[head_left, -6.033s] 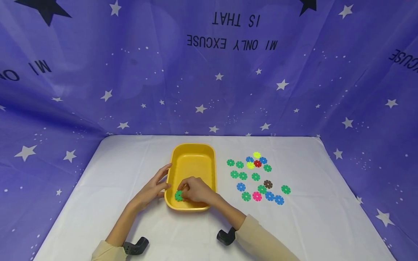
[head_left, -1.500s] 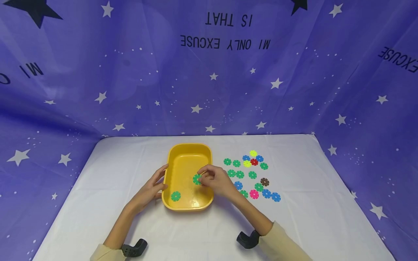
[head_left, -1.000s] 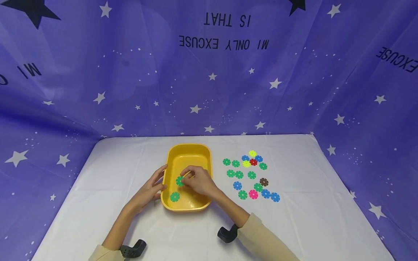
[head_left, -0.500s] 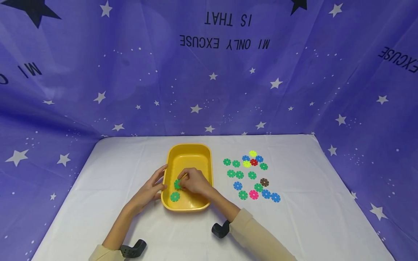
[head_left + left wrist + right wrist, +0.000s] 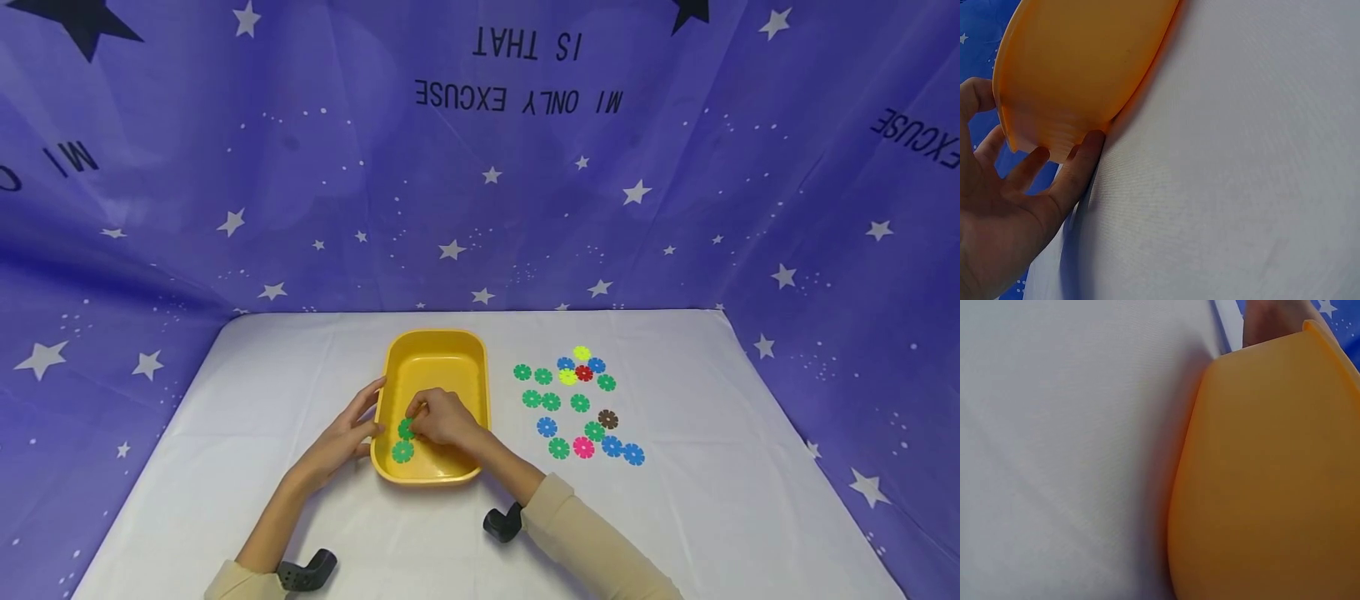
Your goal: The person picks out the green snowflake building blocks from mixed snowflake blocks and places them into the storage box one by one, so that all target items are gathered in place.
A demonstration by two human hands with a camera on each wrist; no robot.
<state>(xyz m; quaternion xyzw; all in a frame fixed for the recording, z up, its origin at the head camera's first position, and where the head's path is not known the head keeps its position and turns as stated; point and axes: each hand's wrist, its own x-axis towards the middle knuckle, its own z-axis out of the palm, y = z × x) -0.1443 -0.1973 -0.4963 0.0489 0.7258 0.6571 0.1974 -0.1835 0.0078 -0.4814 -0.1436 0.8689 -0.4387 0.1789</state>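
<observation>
In the head view my right hand reaches into the yellow plastic tray and pinches a green snowflake disc between thumb and fingers. Just below it, another green disc lies flat on the tray floor. My left hand rests against the tray's left side, fingers spread. Seen in the left wrist view, the fingertips of that hand touch the outer wall of the tray. The tray's outside blocks the discs from the right wrist view.
Right of the tray, several discs lie flat on the white cloth: green ones, blue ones, yellow ones, a red one, a pink one and a brown one. A purple star-patterned curtain surrounds the table.
My right hand has brought a second green disc leftward across the tray and down beside the first, which it let go earlier. The left hand stays at the tray's side.
</observation>
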